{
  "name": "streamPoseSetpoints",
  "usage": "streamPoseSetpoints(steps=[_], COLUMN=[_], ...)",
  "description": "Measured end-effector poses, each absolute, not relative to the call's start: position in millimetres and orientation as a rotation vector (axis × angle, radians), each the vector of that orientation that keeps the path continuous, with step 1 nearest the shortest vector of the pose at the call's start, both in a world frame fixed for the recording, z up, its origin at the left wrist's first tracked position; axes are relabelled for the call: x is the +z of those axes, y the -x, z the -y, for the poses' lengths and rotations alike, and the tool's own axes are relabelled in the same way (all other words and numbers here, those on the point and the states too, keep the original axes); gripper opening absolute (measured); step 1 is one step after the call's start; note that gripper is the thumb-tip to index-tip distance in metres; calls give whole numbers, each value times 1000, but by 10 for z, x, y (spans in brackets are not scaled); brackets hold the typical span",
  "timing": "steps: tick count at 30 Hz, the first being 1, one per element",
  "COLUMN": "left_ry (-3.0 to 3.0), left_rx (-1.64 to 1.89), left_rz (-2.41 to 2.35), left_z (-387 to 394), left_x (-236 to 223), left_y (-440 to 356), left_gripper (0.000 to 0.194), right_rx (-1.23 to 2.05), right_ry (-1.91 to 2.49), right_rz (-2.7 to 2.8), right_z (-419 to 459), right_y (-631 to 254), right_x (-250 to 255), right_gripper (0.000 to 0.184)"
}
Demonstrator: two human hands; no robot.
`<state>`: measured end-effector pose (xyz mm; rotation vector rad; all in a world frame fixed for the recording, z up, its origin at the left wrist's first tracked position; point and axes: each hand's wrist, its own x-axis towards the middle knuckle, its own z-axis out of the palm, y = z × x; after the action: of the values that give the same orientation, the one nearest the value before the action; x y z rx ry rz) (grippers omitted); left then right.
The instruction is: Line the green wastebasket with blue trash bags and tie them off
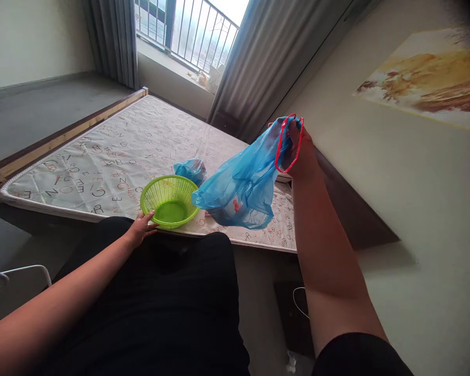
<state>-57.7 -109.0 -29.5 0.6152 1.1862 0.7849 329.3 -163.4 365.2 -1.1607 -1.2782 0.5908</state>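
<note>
The right hand's (297,149) grip is clamped on the red drawstring loop of a thin blue plastic bag (241,190), held up right of centre so it hangs just above the letter-printed mattress (102,156). The left hand (143,227) rests its fingers, spread, on the near rim of a round lime-green plastic basket (169,201) at mid-frame. To go well, the basket needs steadying — the bag's mouth lowered squarely over it. A second, crumpled blue bag (190,169) lies just behind.
</note>
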Motion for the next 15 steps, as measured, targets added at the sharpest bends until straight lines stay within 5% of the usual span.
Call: streamPoseSetpoints(steps=[15], left_ry=[-694], left_rx=[769], left_rz=[-1161], left_z=[1056], left_x=[-463], left_y=[597], left_gripper=[45], right_rx=[702], right_ry=[1120], right_rz=[1201], right_z=[1751], right_y=[-3070], right_x=[3640], right_gripper=[60])
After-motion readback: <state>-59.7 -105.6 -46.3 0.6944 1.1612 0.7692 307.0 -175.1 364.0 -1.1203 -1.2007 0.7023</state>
